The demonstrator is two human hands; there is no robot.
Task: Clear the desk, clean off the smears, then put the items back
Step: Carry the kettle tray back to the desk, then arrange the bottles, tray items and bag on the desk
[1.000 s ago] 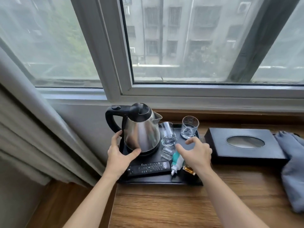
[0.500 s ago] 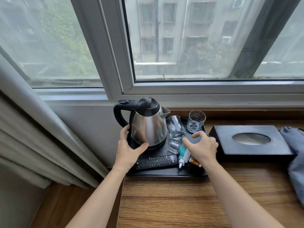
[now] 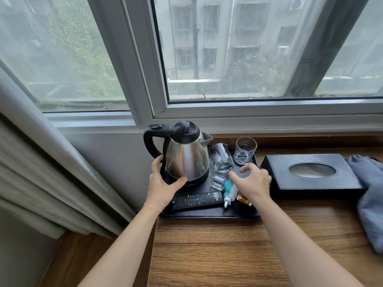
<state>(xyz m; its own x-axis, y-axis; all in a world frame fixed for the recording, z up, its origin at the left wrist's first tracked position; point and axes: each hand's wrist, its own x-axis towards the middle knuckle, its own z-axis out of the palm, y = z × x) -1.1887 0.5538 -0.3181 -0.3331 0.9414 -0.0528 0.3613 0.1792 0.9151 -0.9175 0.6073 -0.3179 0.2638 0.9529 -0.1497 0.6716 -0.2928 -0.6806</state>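
Wooden desk [image 3: 228,245]; black tray [image 3: 207,214]; steel kettle [image 3: 186,160], black handle.

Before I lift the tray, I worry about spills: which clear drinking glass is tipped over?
The clear drinking glass beside the steel kettle leans tilted; the shorter glass at the black tray's back corner stands upright.

Two glasses [image 3: 222,157] [image 3: 245,150], one kettle [image 3: 186,156], one remote [image 3: 196,200], one tissue box [image 3: 310,172].
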